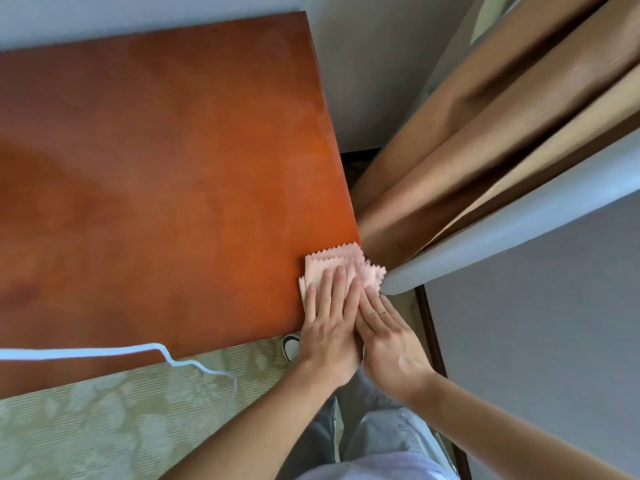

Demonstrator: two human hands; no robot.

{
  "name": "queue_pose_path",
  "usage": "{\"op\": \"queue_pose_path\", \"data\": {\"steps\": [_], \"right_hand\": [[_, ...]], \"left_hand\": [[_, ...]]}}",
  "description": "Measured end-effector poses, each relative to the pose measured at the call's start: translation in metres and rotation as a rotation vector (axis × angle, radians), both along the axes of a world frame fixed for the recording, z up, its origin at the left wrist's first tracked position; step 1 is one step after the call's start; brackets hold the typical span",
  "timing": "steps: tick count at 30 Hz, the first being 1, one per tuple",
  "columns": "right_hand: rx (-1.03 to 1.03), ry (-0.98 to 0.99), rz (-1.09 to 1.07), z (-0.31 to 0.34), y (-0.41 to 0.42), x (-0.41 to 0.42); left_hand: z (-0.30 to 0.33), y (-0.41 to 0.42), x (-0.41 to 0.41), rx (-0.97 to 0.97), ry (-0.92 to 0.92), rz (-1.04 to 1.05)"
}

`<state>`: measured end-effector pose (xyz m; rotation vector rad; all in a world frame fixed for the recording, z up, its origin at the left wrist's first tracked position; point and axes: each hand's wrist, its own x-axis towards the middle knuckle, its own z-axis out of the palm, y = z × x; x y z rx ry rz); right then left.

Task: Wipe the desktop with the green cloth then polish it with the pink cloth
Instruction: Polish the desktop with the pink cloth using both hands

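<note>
So the folded pale pink cloth with zigzag-cut edges (341, 268) is sitting right at the near right corner of my glossy reddish-brown wooden desktop (173, 174), with one corner of it poking out past the desk's right edge. My left hand (330, 323) is flat on top of it, fingers straight and together, pressing down. My right hand (384, 327) is tucked in just beside the left, touching it, fingers also straight, with the fingertips on the cloth's right side. Neither hand is gripping anything, just flat palms. Just off that corner hang the tan curtain folds (485, 126) and a pale grey curtain (519, 230). A thin white cord (104, 351) trails across the desk's near edge and drops toward the greenish patterned carpet (121, 427). Down below I can see my grey jeans (381, 424) and a bit of a shoe (290, 346).
</note>
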<state>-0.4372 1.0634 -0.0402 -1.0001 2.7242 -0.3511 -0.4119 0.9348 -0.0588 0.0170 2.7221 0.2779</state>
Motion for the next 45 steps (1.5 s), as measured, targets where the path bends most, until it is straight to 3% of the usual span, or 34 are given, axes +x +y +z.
{"op": "queue_pose_path", "data": {"steps": [6, 17, 24, 33, 45], "right_hand": [[0.011, 0.005, 0.016, -0.005, -0.007, -0.008], [-0.110, -0.003, 0.121, -0.012, -0.013, -0.045], [-0.114, -0.037, 0.107, -0.009, -0.064, -0.126], [0.029, -0.082, 0.134, -0.005, -0.108, -0.216], [0.019, -0.144, 0.043, 0.008, -0.049, -0.157]], "left_hand": [[-0.001, -0.003, -0.005, -0.087, 0.026, 0.020], [-0.005, -0.004, -0.026, -0.030, 0.018, 0.169], [-0.012, -0.046, -0.101, -0.075, -0.013, 0.277], [-0.011, -0.098, -0.195, -0.053, -0.064, 0.253], [-0.005, -0.046, -0.144, -0.038, -0.114, 0.155]]}}
